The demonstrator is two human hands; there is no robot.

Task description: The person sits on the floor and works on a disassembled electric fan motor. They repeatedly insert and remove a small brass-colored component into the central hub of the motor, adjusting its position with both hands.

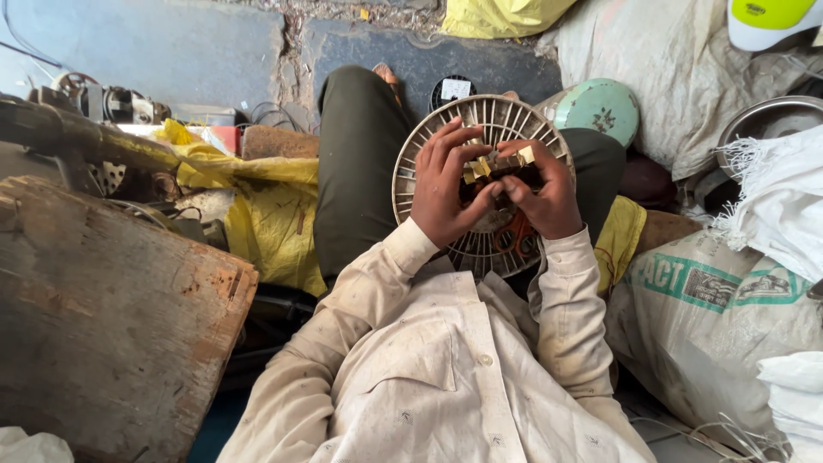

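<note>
At the far left I see a rusty wooden block (111, 326) filling the lower corner, with a dark metal tool (60, 129) lying above it; just to its right a crumpled yellow bag (266, 210) spreads over the floor beside my left leg; in the centre, a round slotted fan guard (411, 184) of pale plastic rests on my lap, and above its upper rim sits a small dark spool with a white square label (454, 88); my left hand (446, 184) lies over the guard's middle, wrist bent inward, fingers slightly spread and curled, the thumb and fingertips pinching the left end of a small brass-coloured part (497, 163); my right hand (544, 197) faces it, fingers pressed close together and folded over the right end of the same part, so both hands grip it between them right above the guard's hub; orange-handled scissors (514, 236) lie on the guard below my hands; further right a pale green round lid (600, 107) leans near the guard's edge; beyond it a steel bowl (763, 120) shows its rim; at lower right a whitish woven sack (711, 326) bears a green band of print across its upper face; white frayed cloth (776, 193) hangs over it.
</note>
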